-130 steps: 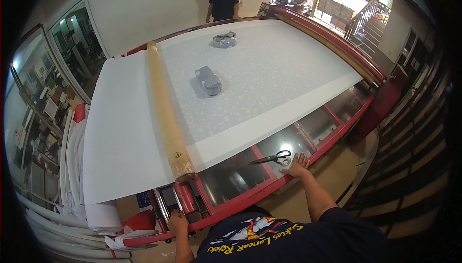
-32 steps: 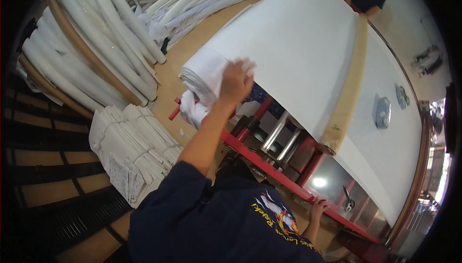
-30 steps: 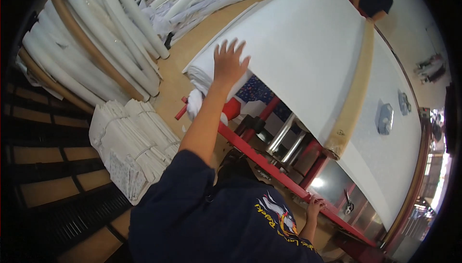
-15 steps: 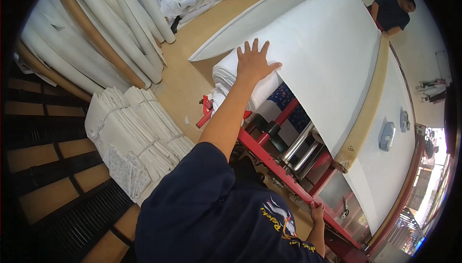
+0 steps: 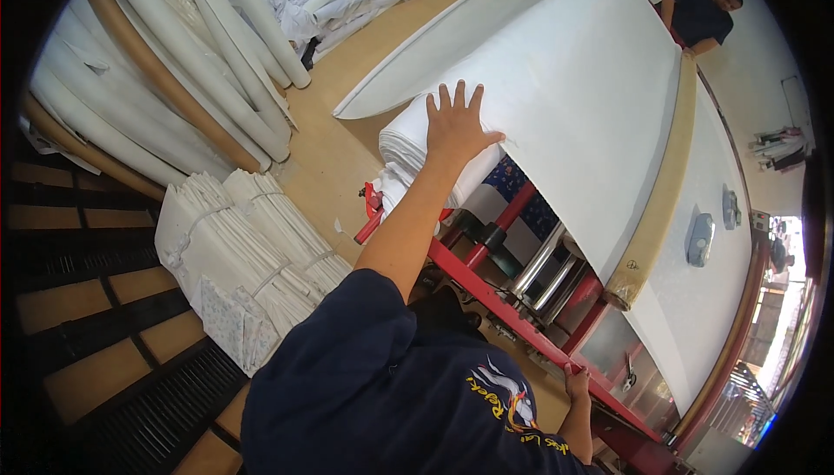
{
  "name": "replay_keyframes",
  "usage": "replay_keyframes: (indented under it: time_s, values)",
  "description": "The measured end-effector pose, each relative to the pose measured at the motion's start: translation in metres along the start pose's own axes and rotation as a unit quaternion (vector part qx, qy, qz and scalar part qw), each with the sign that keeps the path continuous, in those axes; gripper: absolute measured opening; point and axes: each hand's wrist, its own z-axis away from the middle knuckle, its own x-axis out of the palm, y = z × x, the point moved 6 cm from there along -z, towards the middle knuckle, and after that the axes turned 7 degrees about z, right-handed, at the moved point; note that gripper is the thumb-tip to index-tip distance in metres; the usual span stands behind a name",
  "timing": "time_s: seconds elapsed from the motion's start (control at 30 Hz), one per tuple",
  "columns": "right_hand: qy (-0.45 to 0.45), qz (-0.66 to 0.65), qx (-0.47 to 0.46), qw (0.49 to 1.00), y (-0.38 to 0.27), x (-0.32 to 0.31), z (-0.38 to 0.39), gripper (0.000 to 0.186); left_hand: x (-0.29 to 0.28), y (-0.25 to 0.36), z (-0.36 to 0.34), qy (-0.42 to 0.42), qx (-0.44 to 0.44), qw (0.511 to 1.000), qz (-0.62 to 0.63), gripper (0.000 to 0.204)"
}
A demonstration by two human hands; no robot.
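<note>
The left hand point(image 5: 456, 135), spread wide, hid part of the white roll point(image 5: 402, 143); whether the right hand point(image 5: 577, 383) gripped, I couldn't tell.

the head view looks steeply down from the wearer's head over the dark shirt point(image 5: 347, 379), close below, and takes in the floor point(image 5: 304, 188) at left. the cloth point(image 5: 573, 110) lies at middle range, a co-worker point(image 5: 699, 16) farthest, upper right; the wide fisheye bows straight edges.
</note>
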Motion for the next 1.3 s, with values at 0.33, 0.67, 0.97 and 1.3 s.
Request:
replay_keyframes:
  time_s: [0.33,0.67,0.97,1.3]
  values:
    - [-0.003,-0.031,-0.004,1.000,0.008,0.009,-0.008,0.109,0.002,0.008,0.003,0.001,0.007,0.999,-0.036,0.095]
    - [0.009,-0.072,-0.017,0.997,0.009,0.014,-0.003,0.112,-0.018,-0.002,-0.044,-0.094,-0.101,0.989,0.044,0.080]
    - [0.010,-0.086,-0.021,0.996,0.018,0.026,-0.015,0.111,0.012,0.007,-0.067,-0.017,-0.011,1.000,0.001,0.100]
    - [0.014,-0.124,-0.025,0.992,0.018,0.033,-0.017,0.110,0.017,0.005,-0.063,-0.042,-0.043,0.998,-0.020,0.112]
